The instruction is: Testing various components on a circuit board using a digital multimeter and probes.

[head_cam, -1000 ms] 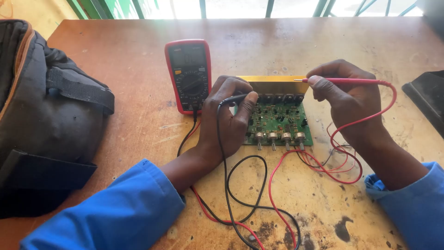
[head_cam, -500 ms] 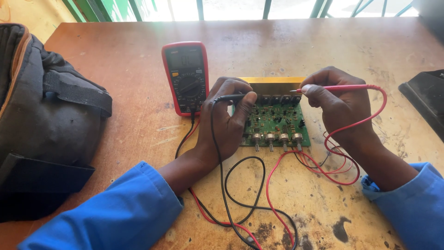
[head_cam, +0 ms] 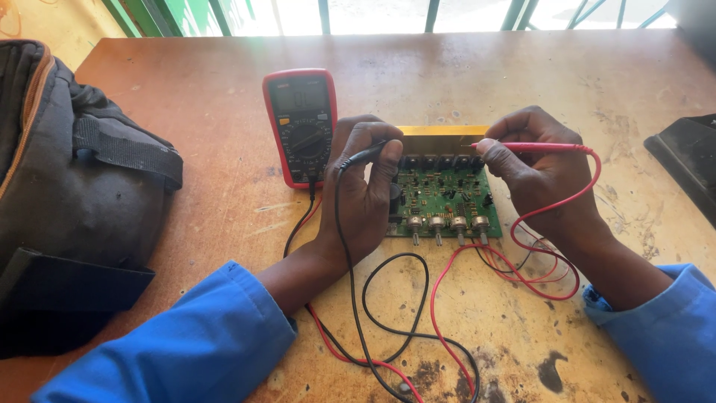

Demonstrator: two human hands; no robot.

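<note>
A green circuit board with a yellow strip along its far edge and a row of knobs at its near edge lies on the wooden table. My left hand rests on the board's left side and grips a black test probe. My right hand holds a red test probe over the board's far right corner. A red multimeter lies just left of the board. Black and red leads run from it in loops toward me.
A dark bag with straps fills the table's left side. A black object sits at the right edge. Thin red and black wires trail from the board's near right corner. Window bars stand beyond the far edge.
My right hand has shifted a little with the red probe over the board's right end. The left hand stays on the board with the black probe.
</note>
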